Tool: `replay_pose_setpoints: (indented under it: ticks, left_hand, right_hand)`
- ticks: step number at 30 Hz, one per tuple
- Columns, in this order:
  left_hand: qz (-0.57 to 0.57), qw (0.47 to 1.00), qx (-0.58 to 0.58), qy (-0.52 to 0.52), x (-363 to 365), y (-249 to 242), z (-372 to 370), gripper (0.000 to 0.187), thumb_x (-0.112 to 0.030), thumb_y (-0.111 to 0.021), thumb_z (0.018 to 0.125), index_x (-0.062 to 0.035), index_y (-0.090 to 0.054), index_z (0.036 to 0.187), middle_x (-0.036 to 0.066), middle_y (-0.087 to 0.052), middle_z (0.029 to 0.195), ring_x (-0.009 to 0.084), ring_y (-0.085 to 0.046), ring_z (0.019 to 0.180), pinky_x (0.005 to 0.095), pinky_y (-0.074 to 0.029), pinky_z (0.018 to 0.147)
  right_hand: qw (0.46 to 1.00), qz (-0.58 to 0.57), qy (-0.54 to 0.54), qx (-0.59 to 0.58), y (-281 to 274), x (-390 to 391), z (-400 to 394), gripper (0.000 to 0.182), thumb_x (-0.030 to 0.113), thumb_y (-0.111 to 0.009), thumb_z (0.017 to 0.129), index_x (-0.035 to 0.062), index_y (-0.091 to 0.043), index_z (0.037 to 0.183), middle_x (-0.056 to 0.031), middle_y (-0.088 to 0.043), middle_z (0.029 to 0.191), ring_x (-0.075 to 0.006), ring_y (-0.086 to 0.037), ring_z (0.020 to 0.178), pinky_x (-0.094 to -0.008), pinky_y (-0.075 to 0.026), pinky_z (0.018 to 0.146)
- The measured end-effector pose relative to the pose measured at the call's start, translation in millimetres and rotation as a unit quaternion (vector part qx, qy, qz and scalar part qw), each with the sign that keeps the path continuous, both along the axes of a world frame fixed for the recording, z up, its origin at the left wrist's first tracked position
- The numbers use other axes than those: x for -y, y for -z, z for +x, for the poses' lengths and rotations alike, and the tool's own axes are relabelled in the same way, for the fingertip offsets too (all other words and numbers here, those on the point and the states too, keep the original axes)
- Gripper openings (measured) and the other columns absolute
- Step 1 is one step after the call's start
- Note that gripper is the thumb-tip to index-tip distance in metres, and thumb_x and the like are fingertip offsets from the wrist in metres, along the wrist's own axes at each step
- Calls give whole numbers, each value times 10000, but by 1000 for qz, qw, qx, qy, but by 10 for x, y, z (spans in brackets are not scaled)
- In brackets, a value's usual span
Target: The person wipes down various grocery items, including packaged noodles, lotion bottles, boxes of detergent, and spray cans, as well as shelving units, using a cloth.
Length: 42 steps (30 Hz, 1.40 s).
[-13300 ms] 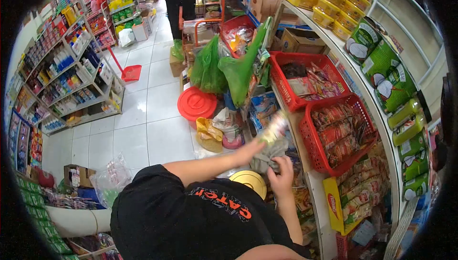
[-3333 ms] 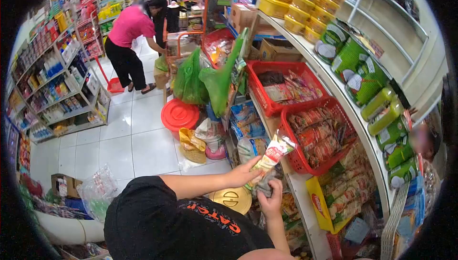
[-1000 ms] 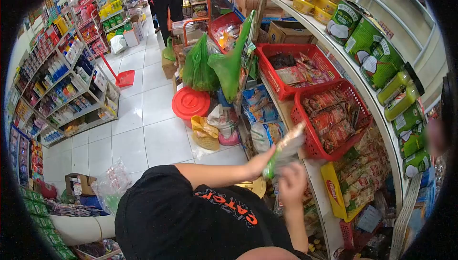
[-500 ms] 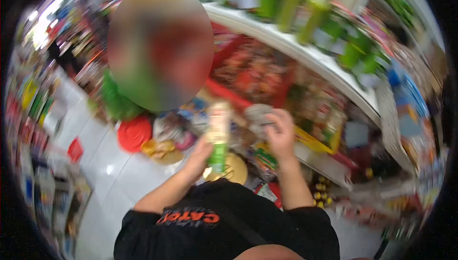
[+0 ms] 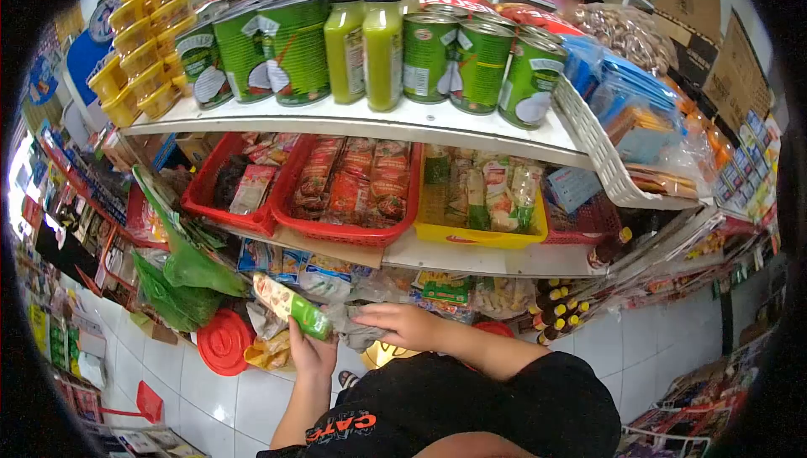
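A green and cream packet (image 5: 292, 307) lies tilted in my left hand (image 5: 311, 352), whose fingers are wrapped round its lower part. My right hand (image 5: 402, 325) presses a crumpled grey cloth (image 5: 351, 324) against the packet's green end. Beyond my hands, a yellow basket (image 5: 481, 235) on the lower shelf holds similar green and cream packets. Beside it stands a red basket (image 5: 340, 229) of red packets.
Green cans (image 5: 479, 67) and bottles of green liquid (image 5: 383, 55) line the upper white shelf (image 5: 361, 125). A white basket (image 5: 601, 155) of bags stands at its right. Red lid (image 5: 224, 342) and dark bottles (image 5: 555, 311) are lower down. Another person's head shows at the back.
The view has turned towards the shelves. The packet has gone from upright to tilted, and my right hand with the grey cloth has come over against it.
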<state>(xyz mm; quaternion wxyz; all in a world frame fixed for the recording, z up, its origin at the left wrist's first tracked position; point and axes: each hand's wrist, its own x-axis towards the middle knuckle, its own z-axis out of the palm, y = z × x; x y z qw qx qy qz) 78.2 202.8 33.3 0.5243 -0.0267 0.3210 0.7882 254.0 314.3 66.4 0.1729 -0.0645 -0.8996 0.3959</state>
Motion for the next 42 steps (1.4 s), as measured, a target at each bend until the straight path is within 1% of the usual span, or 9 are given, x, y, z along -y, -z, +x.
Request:
replay_pose_setpoints:
  ticks: [6,13,19,24,29,31,35,41,42]
  left_hand:
    - [119,991,-57,7,134,58,-5,444,-332,-364,882,-69,-366,1240,87,-426,1234,220,-391,1148,364,-297,961]
    - [-10,922,-383,61,264,361,-35,425,-173,-372,911,-24,-286,1300,64,-398,1248,144,-344,1151,266,-263,970]
    - [-17,952,-222,210,305,262,68,442,-285,-307,936,-71,-253,1319,54,-398,1259,144,-419,1116,292,-361,916]
    - [-10,991,-44,128,282,62,78,441,-389,-308,916,-100,-358,1245,53,-502,1134,177,-506,1000,340,-437,791]
    - [0,1000,-19,7,195,179,-92,371,-375,-319,915,-159,-377,1212,35,-519,1088,168,-534,895,313,-449,684]
    - [1,996,-64,60,186,132,44,370,-349,-338,914,-158,-355,1230,24,-508,1104,156,-532,902,317,-452,687]
    - [25,981,8,190,184,146,177,390,-294,-374,908,-166,-314,1272,29,-494,1159,168,-516,1005,361,-439,811]
    - [235,944,21,230,162,-104,-2,440,-270,-253,893,-69,-317,1279,122,-489,1184,287,-528,1016,396,-372,923]
    - [127,971,-3,205,134,-194,6,475,-280,-220,876,-19,-342,1253,151,-480,1185,314,-527,1011,392,-381,915]
  right_hand:
    - [996,-2,62,-58,-139,72,-162,526,82,-602,692,155,-471,1196,-144,-457,1161,-323,-490,1010,-372,-422,842]
    - [980,176,2,-96,40,225,-513,520,60,-603,659,173,-512,1158,-149,-458,1131,-362,-464,995,-410,-395,854]
    - [960,101,189,-178,237,-118,-653,351,76,-575,711,43,-514,1056,-193,-417,1169,-335,-424,1069,-400,-334,906]
    - [941,-50,246,-226,249,-188,-607,358,104,-588,716,37,-506,1058,-200,-424,1155,-338,-430,1060,-385,-335,906]
    - [981,94,53,-162,183,135,-478,347,99,-605,658,30,-551,993,-186,-473,1082,-347,-459,1017,-408,-363,884]
    - [985,149,-19,-86,204,171,-535,327,145,-625,694,31,-537,988,-183,-470,1090,-339,-458,1024,-401,-361,886]
    - [932,7,313,-181,432,-294,-612,321,84,-574,703,-18,-491,995,-169,-425,1131,-303,-413,1068,-387,-304,930]
    - [973,-14,194,-121,280,-240,-310,398,67,-598,668,25,-499,1052,-168,-395,1150,-313,-391,1091,-378,-324,918]
    - [982,-21,167,-85,337,-182,-285,424,65,-595,663,27,-489,1072,-173,-379,1162,-318,-391,1090,-375,-324,919]
